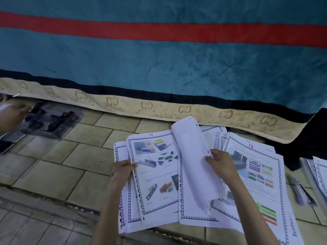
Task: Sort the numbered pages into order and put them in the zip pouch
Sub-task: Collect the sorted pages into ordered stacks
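My right hand (219,164) pinches the punched edge of a curled white sheet (190,160), lifted off the spread of numbered pages (198,177). My left hand (123,171) grips the left edge of page 14 (155,167); page 13 (256,172) lies under my right wrist. All rest on the tiled floor (74,156). A clear plastic box (51,119) holding dark clips sits far left, another person's hand (15,112) touching it. Pens (299,190) lie right, below a teal blanket (177,64).

Bordered pages (194,174) fanned on tiled floor; 14 left, 13 right, one curled upward.
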Demonstrator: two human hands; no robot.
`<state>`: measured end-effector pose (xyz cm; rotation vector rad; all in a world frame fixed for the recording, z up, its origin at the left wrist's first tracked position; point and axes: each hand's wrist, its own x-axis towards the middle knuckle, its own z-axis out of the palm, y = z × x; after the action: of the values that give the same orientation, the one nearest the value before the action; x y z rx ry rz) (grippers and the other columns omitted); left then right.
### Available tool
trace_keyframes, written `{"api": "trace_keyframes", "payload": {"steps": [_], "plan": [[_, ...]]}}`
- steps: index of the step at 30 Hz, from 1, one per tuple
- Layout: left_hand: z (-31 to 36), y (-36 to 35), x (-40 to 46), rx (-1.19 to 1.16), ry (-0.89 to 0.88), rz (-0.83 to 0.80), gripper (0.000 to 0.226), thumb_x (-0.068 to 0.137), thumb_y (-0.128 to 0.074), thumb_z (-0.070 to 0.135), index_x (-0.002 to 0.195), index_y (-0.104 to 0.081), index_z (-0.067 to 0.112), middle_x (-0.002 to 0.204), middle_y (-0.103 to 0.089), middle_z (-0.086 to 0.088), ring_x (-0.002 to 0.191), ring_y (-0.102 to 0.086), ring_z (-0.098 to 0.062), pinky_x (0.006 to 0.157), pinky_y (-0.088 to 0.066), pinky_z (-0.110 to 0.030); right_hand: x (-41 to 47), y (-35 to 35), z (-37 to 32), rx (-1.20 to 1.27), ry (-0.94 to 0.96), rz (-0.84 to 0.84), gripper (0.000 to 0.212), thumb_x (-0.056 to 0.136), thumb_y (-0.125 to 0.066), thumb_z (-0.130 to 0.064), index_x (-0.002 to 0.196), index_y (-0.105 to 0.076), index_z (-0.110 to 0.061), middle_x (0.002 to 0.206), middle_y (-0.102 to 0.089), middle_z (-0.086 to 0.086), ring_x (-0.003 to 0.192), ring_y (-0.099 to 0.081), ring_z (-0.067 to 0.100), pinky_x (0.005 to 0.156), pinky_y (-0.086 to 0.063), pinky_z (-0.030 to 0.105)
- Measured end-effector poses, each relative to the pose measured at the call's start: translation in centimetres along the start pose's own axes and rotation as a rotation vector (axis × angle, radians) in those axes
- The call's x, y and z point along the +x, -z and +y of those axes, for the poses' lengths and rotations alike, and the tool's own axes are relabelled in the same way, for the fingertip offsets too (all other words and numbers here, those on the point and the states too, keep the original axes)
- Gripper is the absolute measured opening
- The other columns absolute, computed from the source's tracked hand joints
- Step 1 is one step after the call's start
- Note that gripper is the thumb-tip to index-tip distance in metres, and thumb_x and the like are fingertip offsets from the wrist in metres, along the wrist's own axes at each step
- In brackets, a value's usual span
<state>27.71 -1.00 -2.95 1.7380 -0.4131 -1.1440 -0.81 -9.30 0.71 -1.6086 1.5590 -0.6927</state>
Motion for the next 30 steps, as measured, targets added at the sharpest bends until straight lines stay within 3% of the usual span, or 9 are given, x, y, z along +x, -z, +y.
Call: {"api": "trace_keyframes", "payload": {"steps": [3, 6, 9, 14, 17, 20, 23, 27, 30], "plan": [[0.0, 0.2, 0.2, 0.069, -0.007, 0.012, 0.013, 0.088, -0.056, -0.002, 0.1, -0.06, -0.004, 0.075, -0.062, -0.008, 0.063, -0.057, -0.024, 0.044, -0.051, -0.02, -0.7, -0.6, -1.5, 0.044, 0.029, -0.107, 0.025, 0.091, -0.055, -0.013, 0.066, -0.055, -0.015, 0.058, -0.048, 0.001, 0.041, -0.039, 0.001, 0.042, -0.029, 0.013], [0.3, -0.5, 0.6, 0.19, -0.062, 0.134, 0.027, 0.09, -0.055, 0.005, 0.114, -0.06, -0.007, 0.093, -0.067, -0.019, 0.084, -0.063, -0.035, 0.077, -0.054, -0.037, -2.2, -2.2, -3.1, 0.102, -0.04, -0.354, 0.04, 0.095, -0.039, -0.049, 0.082, -0.066, -0.021, 0.078, -0.064, -0.002, 0.075, -0.061, 0.012, 0.068, -0.044, 0.024], [2.0, -1.8, -1.0, 0.33, -0.259, 0.373, 0.037, 0.092, -0.052, 0.007, 0.128, -0.05, -0.004, 0.129, -0.055, -0.021, 0.116, -0.055, -0.036, 0.098, -0.043, -0.04, -2.7, -3.0, -1.7, -0.174, 0.054, -0.281, 0.076, 0.086, -0.022, -0.068, 0.113, -0.067, -0.013, 0.119, -0.065, 0.004, 0.113, -0.057, 0.021, 0.095, -0.043, 0.033], [3.2, -6.6, -4.1, 0.392, -0.392, 0.148, 0.018, 0.094, -0.049, 0.01, 0.096, -0.066, 0.016, 0.089, -0.063, 0.0, 0.078, -0.062, -0.013, 0.067, -0.052, -0.017, -2.1, -2.5, 2.5, -0.654, 0.041, -0.175, 0.05, 0.096, -0.04, -0.046, 0.142, -0.037, -0.028, 0.155, -0.02, 0.004, 0.144, -0.011, 0.027, 0.114, -0.019, 0.039], [2.1, -10.5, -4.0, 0.436, -0.125, -0.19, 0.018, 0.091, -0.054, 0.016, 0.075, -0.06, 0.021, 0.091, -0.065, -0.001, 0.094, -0.065, -0.023, 0.089, -0.054, -0.039, -2.0, -2.4, 3.5, -0.592, 0.019, -0.181, 0.057, 0.094, -0.042, -0.05, 0.145, -0.03, -0.027, 0.156, -0.019, 0.003, 0.144, -0.013, 0.024, 0.114, -0.021, 0.037], [0.9, -12.6, -3.5, 0.498, -0.087, -0.206, 0.03, 0.09, -0.056, 0.021, 0.063, -0.043, 0.021, 0.074, -0.052, 0.0, 0.086, -0.058, -0.023, 0.091, -0.052, -0.042, -2.2, -2.2, 3.1, -0.548, 0.01, -0.191, 0.083, 0.079, -0.03, -0.077, 0.145, -0.029, -0.026, 0.155, -0.023, 0.004, 0.143, -0.016, 0.023, 0.114, -0.021, 0.035], [0.6, -13.7, -3.6, 0.414, -0.074, -0.241, 0.017, 0.085, -0.059, 0.02, 0.085, -0.066, 0.005, 0.092, -0.069, -0.015, 0.087, -0.066, -0.027, 0.086, -0.054, -0.046, -2.5, -2.1, 2.7, -0.417, -0.001, -0.183, 0.126, 0.045, -0.005, -0.099, 0.145, -0.029, -0.025, 0.152, -0.03, 0.006, 0.141, -0.021, 0.026, 0.115, -0.022, 0.038], [0.6, -13.9, -3.6, 0.149, 0.084, -0.293, 0.027, 0.083, -0.069, 0.021, 0.099, -0.064, 0.001, 0.105, -0.068, -0.013, 0.099, -0.065, -0.029, 0.087, -0.054, -0.046, -3.0, -2.4, 2.0, -0.339, 0.092, -0.178, 0.081, 0.078, -0.047, -0.07, 0.142, -0.036, -0.023, 0.142, -0.045, 0.001, 0.133, -0.037, 0.02, 0.109, -0.033, 0.038], [0.4, -13.2, -3.5, -0.02, 0.161, -0.374, 0.027, 0.083, -0.069, 0.015, 0.103, -0.063, -0.002, 0.081, -0.072, -0.009, 0.071, -0.07, -0.02, 0.061, -0.058, -0.029, -2.9, -1.7, 1.7, -0.297, 0.142, -0.114, 0.05, 0.091, -0.053, -0.035, 0.138, -0.042, -0.022, 0.088, -0.062, -0.01, 0.088, -0.058, 0.015, 0.076, -0.041, 0.024]]}}
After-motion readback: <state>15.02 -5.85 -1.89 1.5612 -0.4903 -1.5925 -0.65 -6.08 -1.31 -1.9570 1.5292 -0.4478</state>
